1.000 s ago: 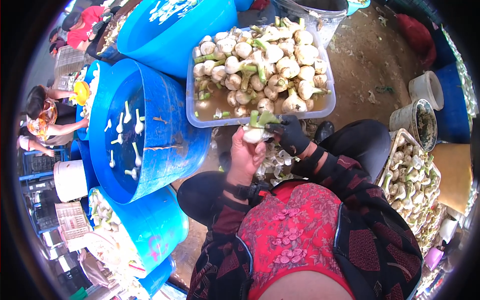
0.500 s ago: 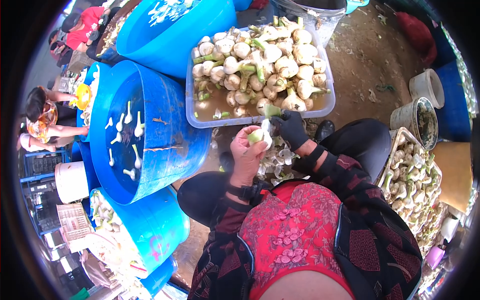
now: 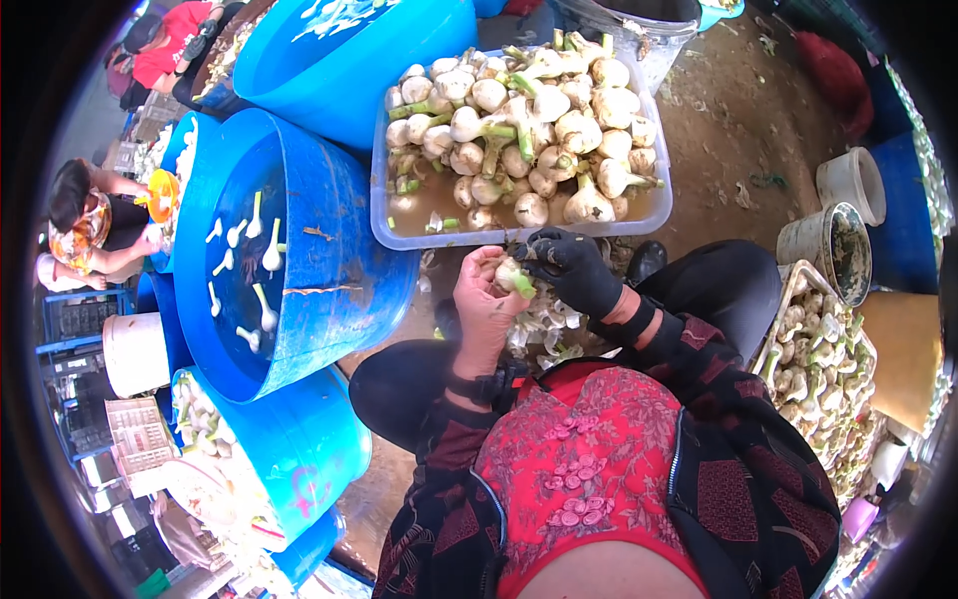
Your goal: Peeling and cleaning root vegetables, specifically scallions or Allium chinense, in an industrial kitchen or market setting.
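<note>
My bare left hand (image 3: 487,299) is closed round a garlic bulb (image 3: 508,274) whose green stem end points down to the right. Against the bulb's upper right side, the curled fingers of my black-gloved right hand (image 3: 567,268) grip it. Whether they also pinch a strip of its skin is hidden. Just beyond both hands stands a clear plastic tub (image 3: 439,241), heaped with unpeeled garlic bulbs (image 3: 579,131) and holding some brownish water. Loose white garlic peelings (image 3: 544,324) lie on the ground below my hands.
At my left, a blue barrel (image 3: 339,270) holds water with several peeled bulbs floating. Another blue tub (image 3: 409,70) stands beyond it. On the right are a crate of garlic (image 3: 813,349) and dirty buckets (image 3: 810,247). Two people (image 3: 100,225) (image 3: 170,50) sit at the far left.
The bulb has turned, its green end swinging from the left to the lower right. My right hand has come down and left onto it; the cut green stem piece by its fingers is out of sight.
</note>
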Available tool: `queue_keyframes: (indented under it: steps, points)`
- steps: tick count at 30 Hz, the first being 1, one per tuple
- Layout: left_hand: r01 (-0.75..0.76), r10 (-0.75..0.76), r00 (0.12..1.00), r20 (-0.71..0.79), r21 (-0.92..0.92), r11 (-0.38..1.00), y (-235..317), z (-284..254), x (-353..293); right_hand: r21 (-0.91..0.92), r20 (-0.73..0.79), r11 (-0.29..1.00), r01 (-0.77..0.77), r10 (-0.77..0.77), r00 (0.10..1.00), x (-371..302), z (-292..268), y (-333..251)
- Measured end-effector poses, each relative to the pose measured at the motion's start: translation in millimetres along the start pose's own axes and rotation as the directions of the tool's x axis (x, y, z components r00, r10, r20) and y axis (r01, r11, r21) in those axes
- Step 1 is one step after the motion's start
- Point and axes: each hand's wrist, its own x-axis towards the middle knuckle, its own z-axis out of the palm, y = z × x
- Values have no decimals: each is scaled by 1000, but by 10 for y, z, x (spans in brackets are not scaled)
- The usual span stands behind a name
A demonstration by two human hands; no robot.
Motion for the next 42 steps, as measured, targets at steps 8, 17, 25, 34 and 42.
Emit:
queue_keyframes:
  steps: [8, 17, 25, 34, 42]
  points:
    - [68, -34, 977, 210, -159, 985, 16, 24, -4, 30, -56, 954, -298, 299, 953, -13, 10, -27]
    - [-348, 312, 902, 300, 73, 935, -56, -41, 87, -124, 169, 967, -224, 243, 955, -197, 213, 111]
    - [214, -108, 977, 185, -794, 569, -43, -228, 185, -207, 717, 971, -124, 236, 656, -639, 548, 258]
    - [-250, 327, 944, -39, -730, 636, 716, -713, 688, -104, 506, 981, -166, 195, 840, -268, 262, 175]
    - [-45, -18, 999, 50, 978, 203, -277, 378, 1160, -248, 604, 945, -213, 323, 729, -264, 194, 167]
